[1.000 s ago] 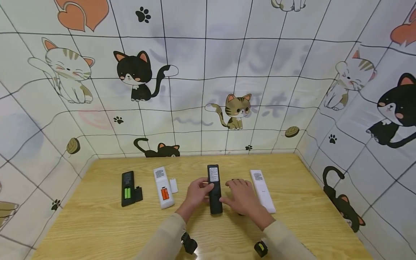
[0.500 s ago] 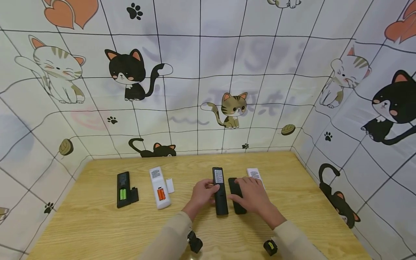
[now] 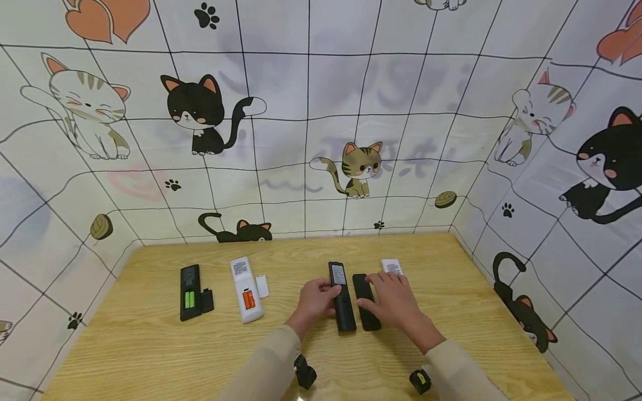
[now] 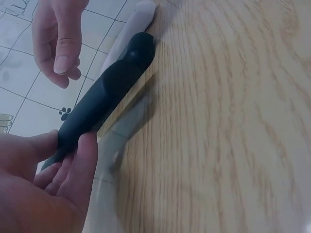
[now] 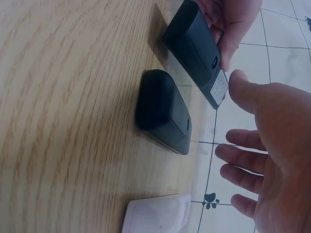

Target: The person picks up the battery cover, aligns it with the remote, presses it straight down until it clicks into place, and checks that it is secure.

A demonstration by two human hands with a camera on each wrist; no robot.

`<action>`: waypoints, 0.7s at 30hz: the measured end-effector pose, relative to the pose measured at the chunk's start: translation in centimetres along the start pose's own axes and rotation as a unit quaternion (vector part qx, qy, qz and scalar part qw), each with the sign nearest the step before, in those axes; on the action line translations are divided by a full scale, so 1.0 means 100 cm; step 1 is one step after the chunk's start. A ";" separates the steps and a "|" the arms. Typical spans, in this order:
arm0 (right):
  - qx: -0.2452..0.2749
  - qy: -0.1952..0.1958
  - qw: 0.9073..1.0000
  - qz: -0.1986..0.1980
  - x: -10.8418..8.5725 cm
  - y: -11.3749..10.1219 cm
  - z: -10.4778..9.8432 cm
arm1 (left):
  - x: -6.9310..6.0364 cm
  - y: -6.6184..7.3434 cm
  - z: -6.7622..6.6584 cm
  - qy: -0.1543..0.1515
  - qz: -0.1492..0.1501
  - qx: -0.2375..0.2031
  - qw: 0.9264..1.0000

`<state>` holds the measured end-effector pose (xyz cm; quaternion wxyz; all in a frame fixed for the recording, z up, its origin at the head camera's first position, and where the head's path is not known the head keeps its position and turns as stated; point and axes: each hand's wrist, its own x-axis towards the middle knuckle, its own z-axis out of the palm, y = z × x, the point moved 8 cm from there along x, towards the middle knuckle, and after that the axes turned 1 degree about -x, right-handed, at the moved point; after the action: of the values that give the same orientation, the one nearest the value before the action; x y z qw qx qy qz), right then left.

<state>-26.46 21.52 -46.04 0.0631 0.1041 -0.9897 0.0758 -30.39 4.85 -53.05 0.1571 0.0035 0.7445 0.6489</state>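
Black remote (image 3: 346,312) is held at center of the frame, just below mid-height, battery-cover side up, label (image 3: 338,273) end toward the top. It is gripped from its left edge by the left hand (image 3: 316,301): thumb on one side, fingers curled round the other. In both wrist views it is seen tilted and seemingly raised off the wood; contact at its near end can't be confirmed.

Second black remote (image 3: 370,319) is laid flat just right of it, separated by a narrow strip of wood. Its right edge is partly covered by the right hand (image 3: 393,298). Nothing is grasped there: fingers are spread and slightly bent, hand is held above the remote, a gap shown in the right wrist view.

White remote (image 3: 392,267) is mostly hidden behind the right hand; only its top end is exposed.

At left of the frame, white remote with orange batteries (image 3: 242,276) is placed, its white cover (image 3: 262,286) just beside its right edge. Farther left, black remote with green batteries (image 3: 189,278) is placed, its black cover (image 3: 207,301) against its right edge.

Side room: wide wood is seen between the white cover and the left hand, also right of the right hand. Table (image 3: 150,356) back edge is met by the cat-print wall (image 3: 281,83); front edge is cut off by the frame.
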 end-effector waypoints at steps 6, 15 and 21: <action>-0.006 0.003 1.000 -0.003 0.000 0.000 0.001 | -0.001 0.000 0.002 0.011 -0.011 0.013 1.000; -0.009 0.005 1.000 -0.006 -0.001 -0.002 0.002 | 0.004 -0.005 0.001 0.041 -0.009 0.047 0.998; -0.007 0.000 1.000 -0.001 -0.001 -0.001 0.004 | 0.002 -0.005 -0.003 0.060 -0.005 0.044 0.997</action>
<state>-26.43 21.38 -46.42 0.0643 0.1042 -0.9901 0.0684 -30.60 4.54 -53.54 0.1148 -0.0322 0.7807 0.6134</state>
